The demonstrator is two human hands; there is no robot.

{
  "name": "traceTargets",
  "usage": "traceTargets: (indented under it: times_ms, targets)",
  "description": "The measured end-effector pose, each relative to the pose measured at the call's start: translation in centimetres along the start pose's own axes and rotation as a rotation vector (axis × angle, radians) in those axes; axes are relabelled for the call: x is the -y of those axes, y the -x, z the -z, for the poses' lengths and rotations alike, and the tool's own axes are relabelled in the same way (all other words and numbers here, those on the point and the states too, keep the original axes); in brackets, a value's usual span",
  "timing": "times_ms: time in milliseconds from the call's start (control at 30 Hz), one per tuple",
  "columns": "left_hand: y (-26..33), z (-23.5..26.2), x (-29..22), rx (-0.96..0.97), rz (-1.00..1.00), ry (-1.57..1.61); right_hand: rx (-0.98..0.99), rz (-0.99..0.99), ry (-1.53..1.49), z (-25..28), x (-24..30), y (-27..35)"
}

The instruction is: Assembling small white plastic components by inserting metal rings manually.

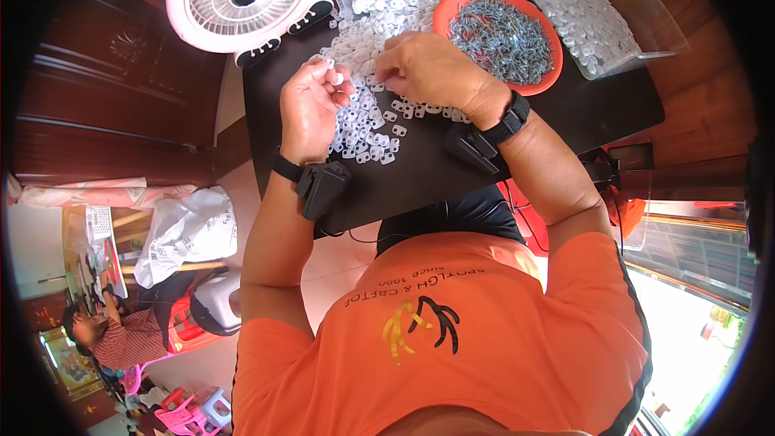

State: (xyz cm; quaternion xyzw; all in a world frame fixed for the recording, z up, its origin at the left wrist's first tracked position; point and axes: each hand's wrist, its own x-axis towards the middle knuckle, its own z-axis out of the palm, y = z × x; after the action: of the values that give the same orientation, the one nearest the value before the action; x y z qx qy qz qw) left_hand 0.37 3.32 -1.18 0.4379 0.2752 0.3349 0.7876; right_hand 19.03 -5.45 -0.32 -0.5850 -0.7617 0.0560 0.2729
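Note:
My left hand (309,110) is raised at the left of a heap of small white plastic pieces (362,125). Its thumb and fingers pinch one small white plastic piece (337,78). My right hand (432,69) hangs over the heap, just left of a red bowl (442,10) full of thin metal nails (500,39). The right fingers are pressed together, and whatever is between them is hidden. Many pieces in the heap have a dark hole. Black devices are strapped to both wrists.
The dark table (379,190) carries a pink fan (242,0) at the far left. Clear bins of white pieces (585,20) stand at the back and right. A white bag (190,230), stools and another person (133,335) are off to the left.

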Motion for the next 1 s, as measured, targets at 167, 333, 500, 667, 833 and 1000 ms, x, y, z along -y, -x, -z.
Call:
traceTargets:
  times_ms: [167, 333, 500, 667, 833, 1000]
  targets:
    - [-0.1, 0.2, 0.1, 0.023, -0.006, 0.006, -0.002, 0.176, -0.027, -1.0, 1.2, -0.2]
    - [0.0, -0.1, -0.2, 0.015, -0.027, -0.006, -0.068, 0.104, 0.051, -1.3, 1.0, -0.1]
    - [0.1, 0.0, -0.1, 0.018, -0.013, 0.001, -0.017, 0.086, 0.165, -1.5, 1.0, -0.1]
    - [0.2, 0.1, -0.3, 0.02, -0.008, 0.029, -0.009, 0.051, 0.196, -1.0, 1.3, 0.0]
    - [0.3, -0.2, -0.5, -0.008, -0.011, 0.035, 0.012, 0.109, 0.202, -1.1, 1.7, -0.1]
    - [0.2, -0.1, -0.3, -0.017, -0.013, 0.038, 0.008, 0.127, 0.208, -1.6, 1.8, -0.2]
